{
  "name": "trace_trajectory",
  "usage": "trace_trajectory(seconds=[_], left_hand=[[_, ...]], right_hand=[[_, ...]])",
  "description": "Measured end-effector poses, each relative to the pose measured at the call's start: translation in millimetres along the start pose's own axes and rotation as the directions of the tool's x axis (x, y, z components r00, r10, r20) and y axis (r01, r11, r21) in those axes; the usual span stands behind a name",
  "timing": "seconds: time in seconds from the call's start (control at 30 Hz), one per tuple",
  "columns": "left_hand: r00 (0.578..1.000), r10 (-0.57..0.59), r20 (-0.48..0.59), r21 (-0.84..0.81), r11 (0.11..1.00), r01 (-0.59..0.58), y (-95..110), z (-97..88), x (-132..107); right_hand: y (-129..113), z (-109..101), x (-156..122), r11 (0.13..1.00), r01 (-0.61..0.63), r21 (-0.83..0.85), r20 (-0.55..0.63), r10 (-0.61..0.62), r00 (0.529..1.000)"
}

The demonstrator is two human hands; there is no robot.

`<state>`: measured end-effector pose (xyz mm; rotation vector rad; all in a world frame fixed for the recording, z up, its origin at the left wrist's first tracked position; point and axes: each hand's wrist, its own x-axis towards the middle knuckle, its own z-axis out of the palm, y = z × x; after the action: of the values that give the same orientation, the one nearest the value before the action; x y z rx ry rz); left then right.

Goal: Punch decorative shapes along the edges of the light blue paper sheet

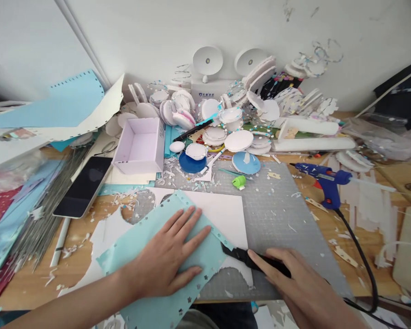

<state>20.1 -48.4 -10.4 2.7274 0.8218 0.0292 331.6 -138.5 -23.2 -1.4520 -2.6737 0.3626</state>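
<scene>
My left hand lies flat with fingers spread on a sheet of turquoise paper, which has small flower-shaped holes along its edges. In my right hand is a black utility knife, my index finger stretched along its top. The knife points left, and its dark tip meets the paper's right edge near a corner. Beneath the turquoise paper lies white paper with rounded cut-outs, resting partly on a grey cutting mat. Whether the blade is cutting into the paper cannot be told.
A blue glue gun with a black cord lies at the right. A phone and an open pale box are at the left. White discs crowd the back, near a green object. Paper scraps litter the table.
</scene>
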Motion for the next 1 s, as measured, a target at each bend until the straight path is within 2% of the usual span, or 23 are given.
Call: trace_trajectory(seconds=[0.17,0.4,0.77,1.0], left_hand=[[1.0,0.009,0.002,-0.002,1.0,-0.009,-0.5,0.7,0.2],[1.0,0.017,0.009,-0.002,1.0,-0.017,-0.5,0.2,0.8],[1.0,0.016,-0.008,0.008,1.0,-0.016,0.0,0.4,-0.2],[1.0,0.012,-0.007,0.003,1.0,-0.012,1.9,-0.1,-1.2]], right_hand=[[-0.6,-1.7,7.1,1.0,0.001,-0.014,-0.048,-0.001,0.999],[8.4,-4.7,8.3,1.0,0.016,0.011,-0.042,-0.015,0.999],[8.5,-13.2,33.1,0.996,0.08,0.034,-0.08,-0.077,0.994],[8.3,-9.3,72.0,0.994,0.104,0.021,-0.12,-0.101,0.988]])
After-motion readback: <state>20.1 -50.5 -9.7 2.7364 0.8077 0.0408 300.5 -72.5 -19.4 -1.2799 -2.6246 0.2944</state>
